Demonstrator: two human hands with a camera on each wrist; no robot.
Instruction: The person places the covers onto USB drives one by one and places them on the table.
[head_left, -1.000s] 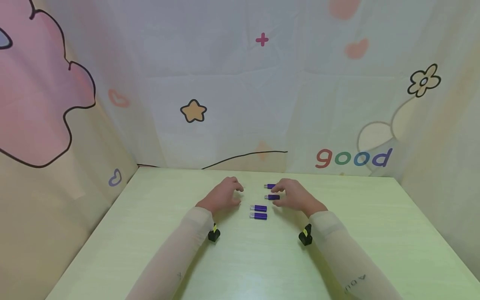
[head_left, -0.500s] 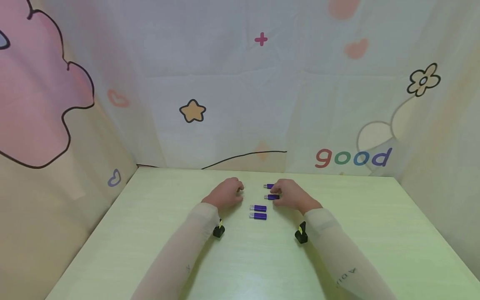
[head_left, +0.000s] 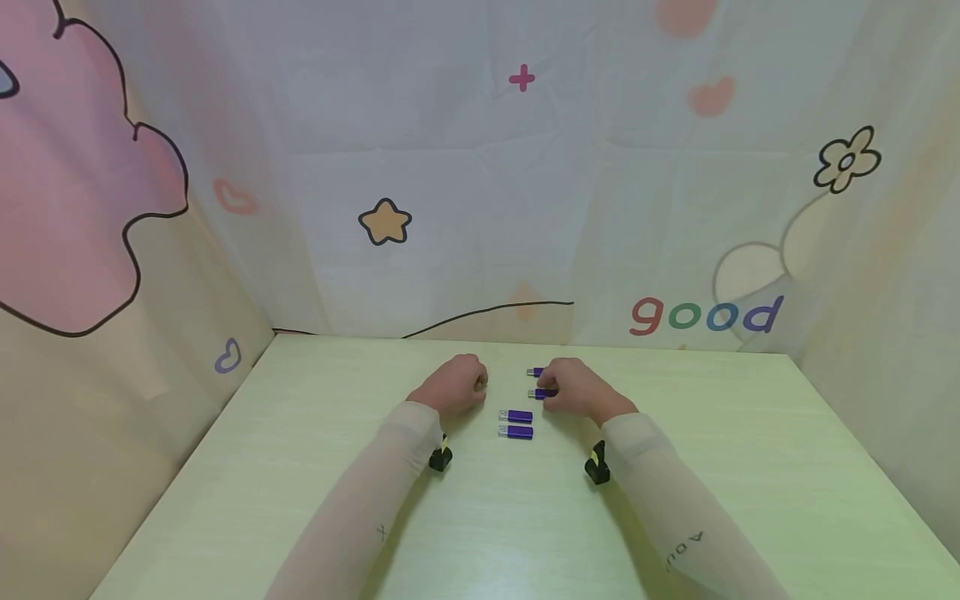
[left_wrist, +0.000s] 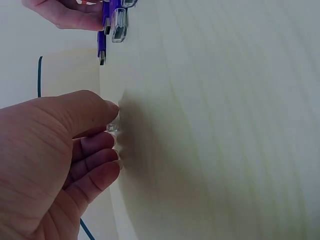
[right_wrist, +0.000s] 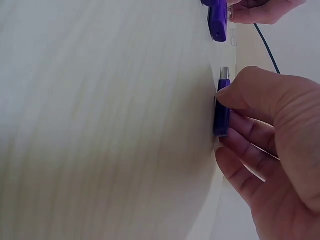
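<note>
My left hand pinches a small clear USB stick cap between thumb and fingers, close over the table. With thumb and curled fingers, my right hand grips an uncapped purple USB stick, its metal plug toward the left. Just beyond that one lies another uncapped purple USB stick, partly hidden by the right hand. Nearer to me, two purple USB sticks with clear caps, the upper USB stick and the lower USB stick, lie side by side between the hands.
A second clear cap lies on the table near the left hand in the right wrist view. The pale table ends at a printed cloth backdrop, with cloth sides left and right.
My left fingers have closed from a spread pose onto the clear cap. The right thumb and fingers have drawn together on the uncapped USB stick, the hand moving slightly left.
</note>
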